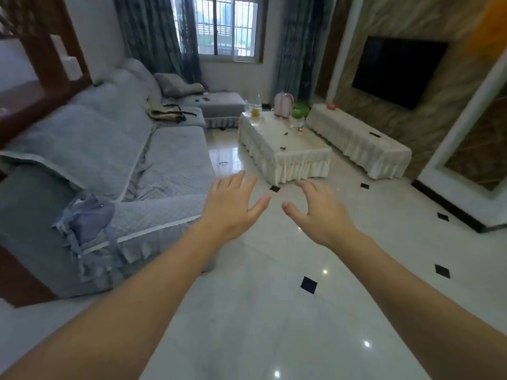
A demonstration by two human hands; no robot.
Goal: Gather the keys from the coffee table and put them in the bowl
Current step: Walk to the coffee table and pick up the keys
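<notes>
I have both arms stretched out ahead of me over the glossy white tiled floor (247, 311), and neither hand holds anything: my left hand (233, 207) is palm down with its fingers spread and the thumb angled out, my right hand (318, 209) is palm down too, with the fingers loosely curled and apart, the thumb pointing toward the left one. I judge they are held out this way only in readiness, since the long low coffee table draped in a cream ruffled cloth (285, 149) is well apart from me, farther down the room. The keys seem to be the small dark items on its top, one near the close end (282, 147) and another nearer the middle (286, 133), though they are too small to tell for certain. A glossy green rounded vessel (300, 110) at the far end of the table may be the bowl; I cannot confirm that. The task has not begun in earnest. For room, an open lane of floor runs between the grey quilted sofa (109, 160) on my left and the table's hanging cloth edge, and a narrower gap separates the table from the cream-covered low cabinet (362, 144) below the dark wall-mounted television (397, 69).
</notes>
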